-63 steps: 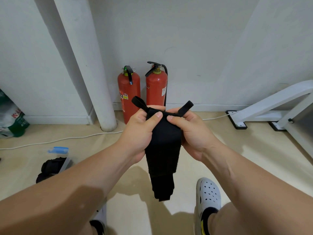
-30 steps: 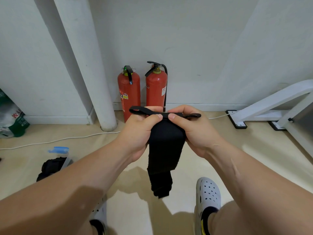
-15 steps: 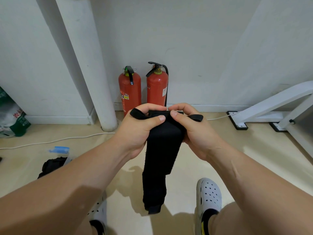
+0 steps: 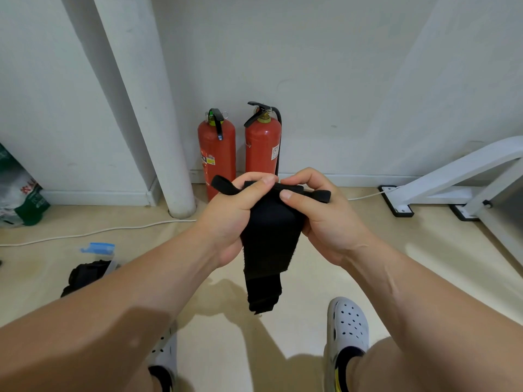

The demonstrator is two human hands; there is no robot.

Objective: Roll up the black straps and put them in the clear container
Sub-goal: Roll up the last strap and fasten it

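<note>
Over the floor, mid-frame: gripping black strap at its top end, left hand and right hand both curled tight on it, thumbs on near face. Hangs loose below the grip, loop ends poking out each side. Well apart from clear container, floor, lower left.

the left grip and right grip pinched the folded top of a black strap, thumbs on its near side, its tail hanging above the floor. far left lay a clear container with a blue lid, a dark bundle touching it. two red extinguishers stood against the wall.
</note>
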